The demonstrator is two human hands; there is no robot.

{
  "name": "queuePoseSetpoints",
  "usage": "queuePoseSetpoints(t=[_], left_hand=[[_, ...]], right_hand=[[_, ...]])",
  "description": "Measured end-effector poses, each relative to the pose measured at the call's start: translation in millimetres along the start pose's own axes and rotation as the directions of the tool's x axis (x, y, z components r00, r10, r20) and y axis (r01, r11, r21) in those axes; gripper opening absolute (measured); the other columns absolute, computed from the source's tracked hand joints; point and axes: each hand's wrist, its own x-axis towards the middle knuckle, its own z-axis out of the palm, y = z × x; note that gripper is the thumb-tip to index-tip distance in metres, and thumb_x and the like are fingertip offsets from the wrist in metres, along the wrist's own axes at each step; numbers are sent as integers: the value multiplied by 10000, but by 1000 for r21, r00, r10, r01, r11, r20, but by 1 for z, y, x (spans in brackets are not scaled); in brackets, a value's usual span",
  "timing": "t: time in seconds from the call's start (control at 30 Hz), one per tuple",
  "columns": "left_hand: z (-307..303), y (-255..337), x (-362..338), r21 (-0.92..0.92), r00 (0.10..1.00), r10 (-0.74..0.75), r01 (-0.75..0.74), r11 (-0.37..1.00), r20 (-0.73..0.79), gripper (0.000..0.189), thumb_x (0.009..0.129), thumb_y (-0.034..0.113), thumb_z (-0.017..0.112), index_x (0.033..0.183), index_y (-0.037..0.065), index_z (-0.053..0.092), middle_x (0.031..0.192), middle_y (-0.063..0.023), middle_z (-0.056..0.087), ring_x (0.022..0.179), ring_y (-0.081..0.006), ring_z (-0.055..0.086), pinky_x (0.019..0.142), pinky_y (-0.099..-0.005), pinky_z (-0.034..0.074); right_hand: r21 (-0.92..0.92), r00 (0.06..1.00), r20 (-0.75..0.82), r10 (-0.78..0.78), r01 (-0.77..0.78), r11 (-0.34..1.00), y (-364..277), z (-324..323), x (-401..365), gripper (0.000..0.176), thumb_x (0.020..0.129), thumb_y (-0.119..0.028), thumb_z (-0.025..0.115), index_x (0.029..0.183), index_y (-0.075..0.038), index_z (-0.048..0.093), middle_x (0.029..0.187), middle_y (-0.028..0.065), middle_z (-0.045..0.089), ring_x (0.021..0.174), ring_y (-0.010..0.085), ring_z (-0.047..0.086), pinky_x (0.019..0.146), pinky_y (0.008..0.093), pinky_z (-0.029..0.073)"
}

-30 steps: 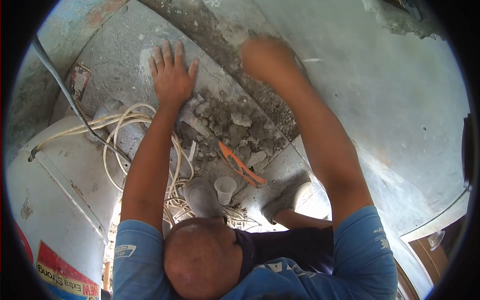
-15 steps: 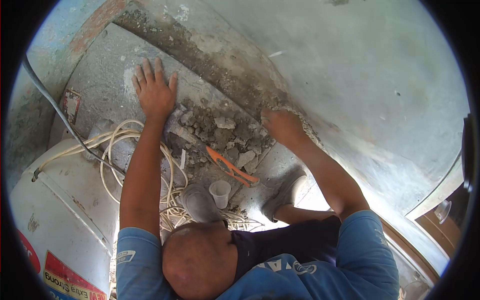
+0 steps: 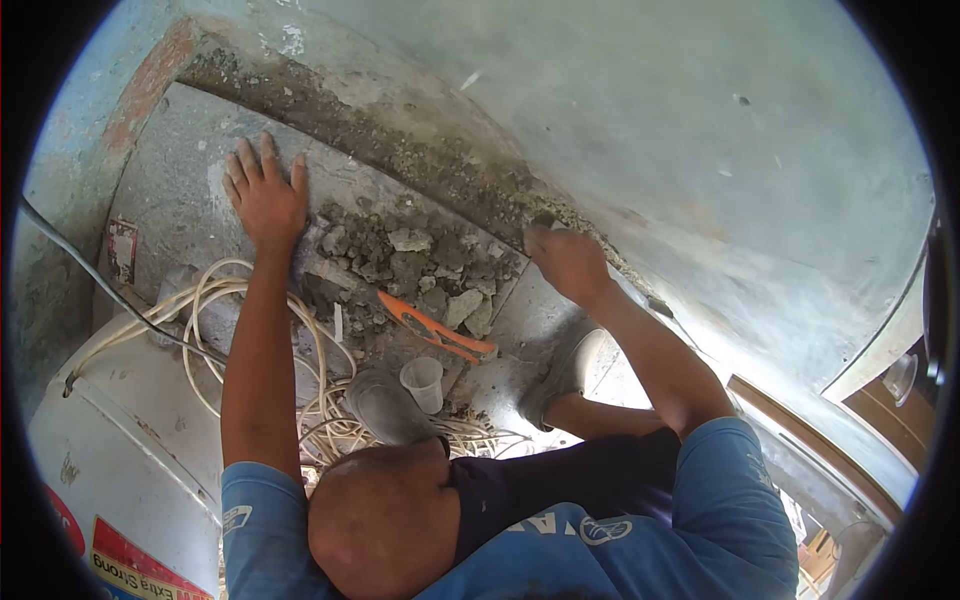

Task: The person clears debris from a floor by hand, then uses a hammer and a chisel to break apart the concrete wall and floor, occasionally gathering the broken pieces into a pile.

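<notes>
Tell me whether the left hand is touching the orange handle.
Apart: the head view shows rubble lying between the left hand and the orange handle.

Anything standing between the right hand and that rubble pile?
Nothing visible. The right hand is just right of the rubble pile, with only floor between; the orange handle and plastic cup lie nearer the person, off that line.

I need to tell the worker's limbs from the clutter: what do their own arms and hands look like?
The left hand and right hand are ungloved, the forearms bare. The blue sleeves are short; the left sleeve carries a white print.
</notes>
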Motion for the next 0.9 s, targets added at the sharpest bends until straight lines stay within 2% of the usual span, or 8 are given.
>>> queuePoseSetpoints(t=[0.07,0.2,0.4,0.47,0.57,0.67,0.8,0.9], left_hand=[[1,-1,-5,-5,1000,16,-16,1000,-1,610,908,500,416,1399,146,345,1441,-194,298,1336,-393,248,1092,-503,164],[1,0,-3,-19,1000,13,-13,1000,-12,606,910,499,413,1401,151,343,1439,-194,302,1332,-393,256,1092,-501,165],[1,0,-3,13,1000,16,-16,1000,-17,602,909,494,417,1396,146,352,1434,-196,309,1330,-395,257,1091,-501,168],[0,1,-3,14,1000,11,-10,1000,-21,600,908,492,419,1394,145,356,1432,-196,312,1330,-395,257,1091,-501,170],[-1,1,-4,6,1000,4,-4,1000,-15,593,909,487,423,1390,144,363,1432,-194,312,1330,-394,258,1091,-501,173],[-1,0,-1,-1,1000,6,-6,1000,-28,594,908,486,424,1390,143,365,1435,-194,309,1333,-393,253,1092,-500,171],[-2,1,-2,5,1000,-20,20,1000,-2,595,908,483,424,1392,141,363,1440,-193,300,1339,-389,244,1098,-495,161],[-1,1,-3,8,999,-36,35,999,18,595,908,476,429,1394,138,361,1443,-193,294,1341,-386,240,1101,-492,156]], right_hand=[[209,960,-277,-36,97,973,-16,-3,7,184,868,-254,541,1014,-151,587,755,144,641,725,337,642,617,452,520],[250,975,-210,-79,131,959,-11,23,8,183,871,-260,541,1013,-156,590,756,143,640,729,343,640,618,455,516],[216,994,-51,97,-83,973,1,3,-12,200,872,-239,544,1054,-159,561,769,151,632,734,342,639,626,453,516],[261,946,-316,72,14,965,-21,-12,-2,207,883,-224,524,1076,-154,552,773,146,618,737,335,643,633,446,525],[213,912,-356,204,-134,968,-49,-11,38,219,888,-212,528,1097,-157,558,814,146,630,765,357,632,649,463,515],[117,952,-281,119,-89,989,-60,37,56,217,904,-205,495,1109,-165,552,856,144,620,773,359,633,649,467,516],[173,950,-293,109,-60,983,-75,21,42,230,890,-203,516,1112,-146,531,897,148,600,708,344,647,594,439,539],[184,856,-504,119,-29,983,-82,-8,54,244,893,-193,503,1132,-144,522,923,157,601,701,349,648,585,446,539]])
